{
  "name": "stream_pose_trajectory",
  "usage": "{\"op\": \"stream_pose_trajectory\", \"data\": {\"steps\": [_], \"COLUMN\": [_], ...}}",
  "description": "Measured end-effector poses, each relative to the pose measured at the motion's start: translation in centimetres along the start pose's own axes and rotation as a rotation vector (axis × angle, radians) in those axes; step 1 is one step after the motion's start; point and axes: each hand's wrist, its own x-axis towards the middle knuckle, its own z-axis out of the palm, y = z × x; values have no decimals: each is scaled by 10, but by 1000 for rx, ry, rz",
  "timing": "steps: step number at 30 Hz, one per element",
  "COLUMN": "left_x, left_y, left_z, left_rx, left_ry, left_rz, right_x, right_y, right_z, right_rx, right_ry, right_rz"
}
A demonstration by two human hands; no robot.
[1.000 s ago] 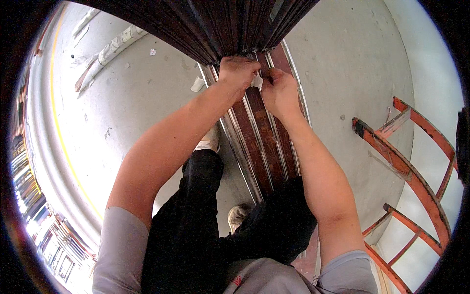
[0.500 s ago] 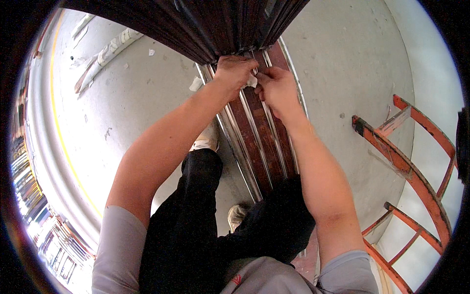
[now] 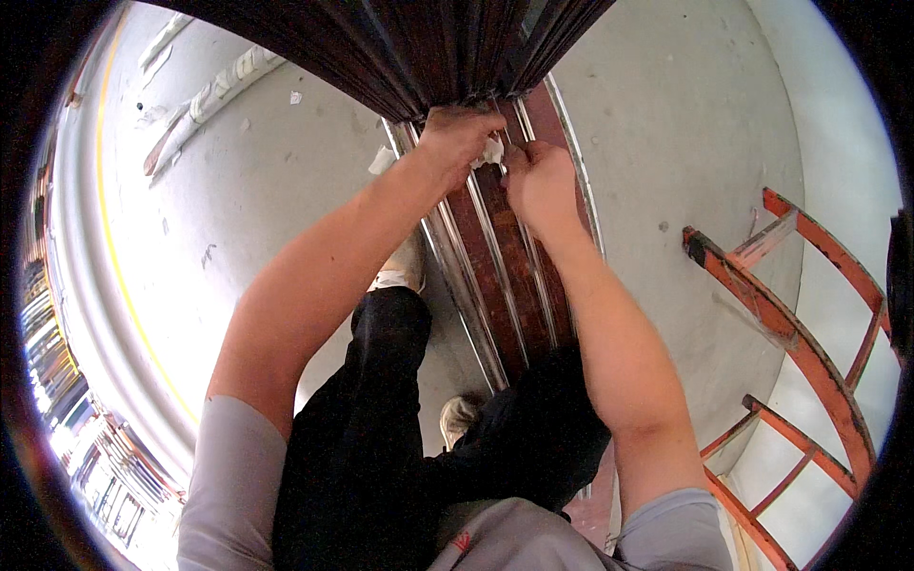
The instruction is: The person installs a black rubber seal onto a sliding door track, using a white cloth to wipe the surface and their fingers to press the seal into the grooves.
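My left hand (image 3: 461, 135) is closed beside the lower end of a dark brown ribbed stack of long profiles (image 3: 452, 57). A crumpled white scrap (image 3: 489, 152), like paper or tape, sticks out at its fingertips. Just to the right, my right hand (image 3: 543, 181) is closed in a pinch, its fingertips turned toward the scrap; what they grip is too small to make out. Both hands are over a reddish-brown board (image 3: 495, 233) with bright metal strips (image 3: 506, 276) along its length. The board runs down between my legs.
Orange ladder-like frames (image 3: 781, 305) stand at the right by a pale wall. Another white scrap (image 3: 381, 160) lies left of the board. Wrapped long pieces (image 3: 214, 100) rest on the grey floor (image 3: 257, 200) at the far left. My shoes are close to the board.
My right hand has drawn slightly down and away from my left hand, so the gap between their fingertips is wider. The white scrap shows a little more. My left hand has barely moved.
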Motion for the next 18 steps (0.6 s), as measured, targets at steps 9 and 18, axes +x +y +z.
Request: {"op": "stream_pose_trajectory", "data": {"steps": [9, 18], "left_x": [-7, -11], "left_y": [5, 6], "left_z": [3, 0], "left_rx": [42, 52], "left_ry": [4, -22], "left_rz": [-12, -24], "right_x": [-10, -9], "right_y": [-1, -12], "right_z": [-3, -10], "right_rx": [101, -244], "right_ry": [99, 235], "right_rz": [-47, -212]}}
